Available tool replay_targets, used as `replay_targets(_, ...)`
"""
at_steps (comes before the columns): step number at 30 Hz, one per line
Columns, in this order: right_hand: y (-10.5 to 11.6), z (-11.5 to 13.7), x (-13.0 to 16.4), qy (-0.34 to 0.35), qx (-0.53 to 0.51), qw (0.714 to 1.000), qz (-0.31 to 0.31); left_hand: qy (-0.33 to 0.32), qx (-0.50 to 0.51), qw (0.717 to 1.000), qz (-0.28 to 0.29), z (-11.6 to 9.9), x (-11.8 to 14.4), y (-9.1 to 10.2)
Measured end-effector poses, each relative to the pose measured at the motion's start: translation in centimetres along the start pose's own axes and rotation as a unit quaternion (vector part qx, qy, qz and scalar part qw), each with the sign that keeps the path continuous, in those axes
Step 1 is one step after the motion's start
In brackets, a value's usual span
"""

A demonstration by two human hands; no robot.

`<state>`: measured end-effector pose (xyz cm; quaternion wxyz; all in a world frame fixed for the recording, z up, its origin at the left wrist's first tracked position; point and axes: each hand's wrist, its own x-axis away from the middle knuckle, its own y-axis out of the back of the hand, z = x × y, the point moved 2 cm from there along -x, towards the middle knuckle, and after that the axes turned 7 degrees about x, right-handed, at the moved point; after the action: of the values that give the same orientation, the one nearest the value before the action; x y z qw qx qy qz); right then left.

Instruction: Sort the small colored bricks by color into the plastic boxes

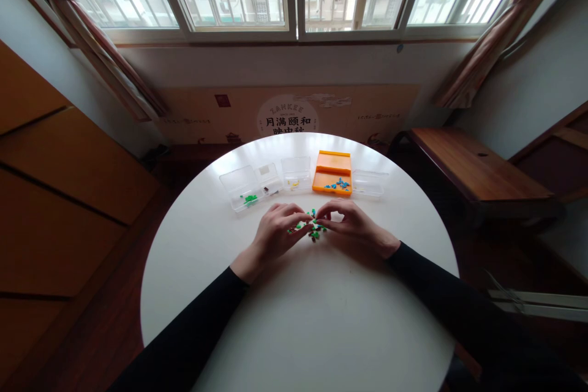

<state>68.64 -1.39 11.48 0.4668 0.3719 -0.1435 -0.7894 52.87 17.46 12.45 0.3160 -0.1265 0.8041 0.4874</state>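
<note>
A small pile of tiny green, red and dark pieces (314, 230) lies on the round white table (298, 318), a little beyond its middle. My left hand (275, 234) rests on the table at the pile's left, fingertips curled onto the pieces. My right hand (351, 229) mirrors it from the right, fingertips touching the same pile. The pieces are too small to tell whether either hand pinches one. Both arms wear black sleeves.
Behind the pile stands a row of small boxes: a clear box with green pieces (242, 190), a clear box (295, 174) with yellow bits, an orange box (332, 174) with blue pieces, a clear box (369, 184). A wooden bench (473, 165) stands at right.
</note>
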Motion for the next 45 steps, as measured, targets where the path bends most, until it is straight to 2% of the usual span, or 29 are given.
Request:
replay_targets(11,0.0,0.0,0.1,-0.002,-0.007,1.000,0.009,-0.006,-0.005,1.000,-0.001,0.0,0.0,-0.3)
replay_targets(15,0.1,-0.1,0.2,-0.007,-0.009,1.000,0.003,0.014,0.004,1.000,-0.013,0.2,0.0,0.0)
replay_targets(21,0.7,-0.8,0.4,-0.028,0.033,0.999,-0.011,0.083,-0.058,0.993,-0.065,1.5,0.0,1.9)
replay_targets(27,0.7,-1.7,0.6,-0.026,0.047,0.998,-0.020,0.197,-0.151,0.959,-0.135,4.7,0.7,5.6)
replay_targets(32,0.6,-1.9,0.6,-0.026,0.057,0.998,-0.016,0.289,-0.205,0.925,-0.136,7.0,1.6,8.0)
replay_targets(36,0.5,-2.0,0.6,-0.031,0.052,0.998,-0.017,0.346,-0.224,0.904,-0.112,8.1,2.4,8.6)
replay_targets(41,0.4,-1.7,0.6,-0.041,0.051,0.998,-0.013,0.342,-0.233,0.904,-0.110,8.7,3.0,8.6)
replay_targets(45,0.4,-1.6,0.5,-0.046,0.062,0.997,-0.010,0.306,-0.220,0.918,-0.126,7.9,2.5,8.4)
